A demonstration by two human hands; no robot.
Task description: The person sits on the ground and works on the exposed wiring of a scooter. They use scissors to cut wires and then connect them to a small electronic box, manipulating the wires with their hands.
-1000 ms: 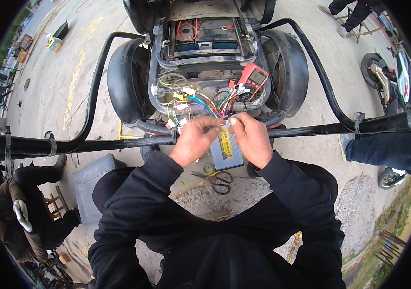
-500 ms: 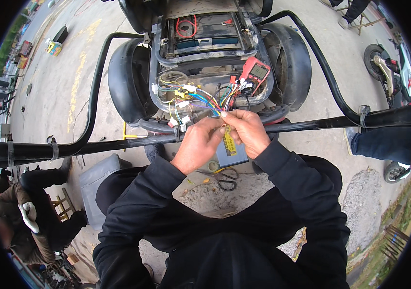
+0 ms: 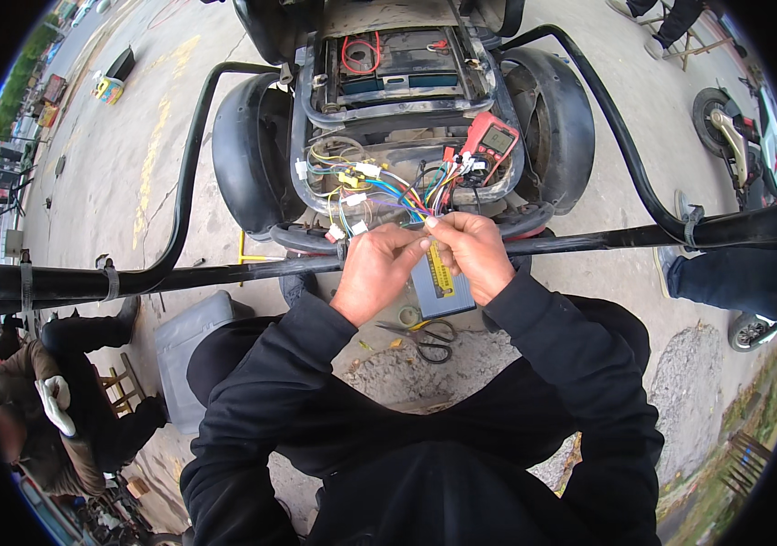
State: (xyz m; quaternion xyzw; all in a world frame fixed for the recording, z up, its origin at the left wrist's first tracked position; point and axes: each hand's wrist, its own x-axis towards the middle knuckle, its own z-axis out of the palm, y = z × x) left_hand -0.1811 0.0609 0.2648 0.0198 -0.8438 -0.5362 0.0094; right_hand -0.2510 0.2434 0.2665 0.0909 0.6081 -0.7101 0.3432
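My left hand and my right hand meet at the ends of coloured wires, fingers closed in a pinch. The exact spot where the wires are gripped is partly hidden by the fingertips. A bundle of wires with white and yellow plugs spreads from there over the vehicle frame. Just beneath my hands is a grey box with a yellow label, its upper part covered by them. A red multimeter lies at the right of the wires.
A black crossbar spans in front of me. Black-handled scissors and a tape roll lie on the ground below my hands. A grey case stands at left. One person sits at far left; another's leg is at right.
The whole view has shifted slightly, so the vehicle sits a little further right and lower. Both hands keep their pinch on the wires, and more of the grey box shows below them.
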